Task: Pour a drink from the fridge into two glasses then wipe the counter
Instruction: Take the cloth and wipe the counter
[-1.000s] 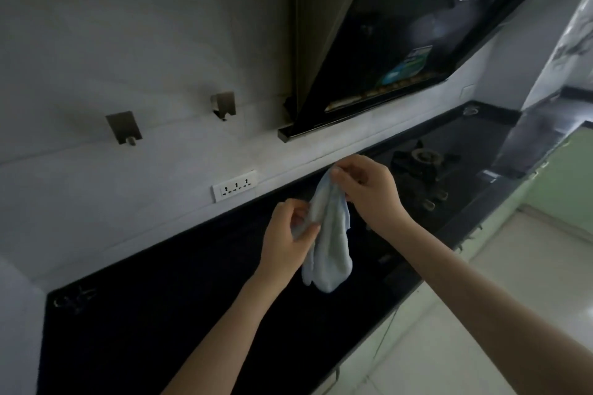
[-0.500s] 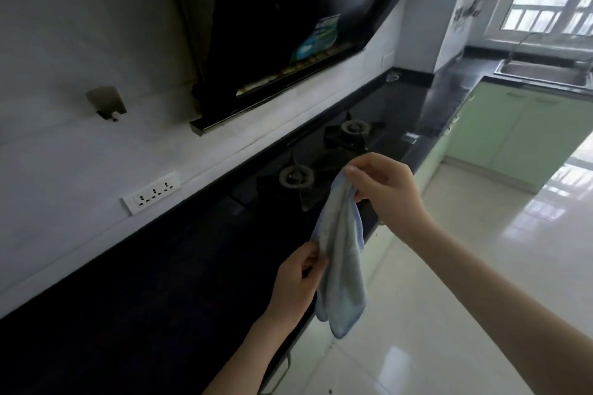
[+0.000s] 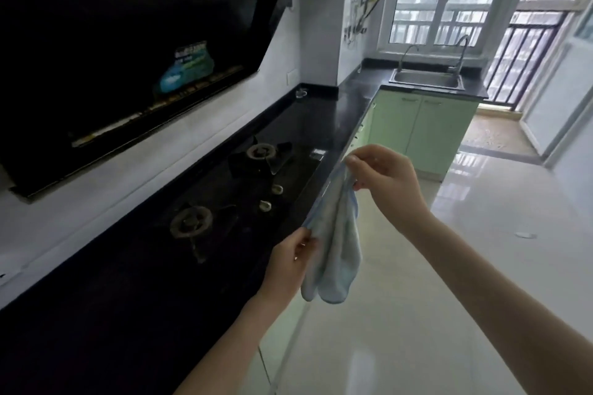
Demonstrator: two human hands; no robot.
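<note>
— What have you got hold of, from the head view?

— A pale blue cloth [image 3: 333, 247]. My right hand [image 3: 390, 183] pinches its upper corner between thumb and fingertips, the other fingers loosely curled. My left hand [image 3: 288, 263] pinches the edge lower down, fingers folded round it. Neither hand holds anything else.

— Where is it, exactly?

— In the air, just off the front edge of the black counter [image 3: 330, 125], over the pale floor, touching no surface. The gas hob [image 3: 244, 189] is just beside it on my left, and the sink [image 3: 426, 78] is well apart, at the far end under the window.

— Which way does it run?

— The gripped edge is stretched on a slant, from my right hand, higher and farther from me, down to my left hand, lower and nearer. The rest hangs folded below that line, so the long axis is close to vertical, the rounded end pointing at the floor.

— How far along would you say you are?

— I judge it late. No bottle or glasses show here, so I can't confirm the pouring. I can't tell either whether the counter has been wiped: it is dark and I see no spill. With the cloth lifted off it, I'm either about to wipe or finished and sorting the cloth.
</note>
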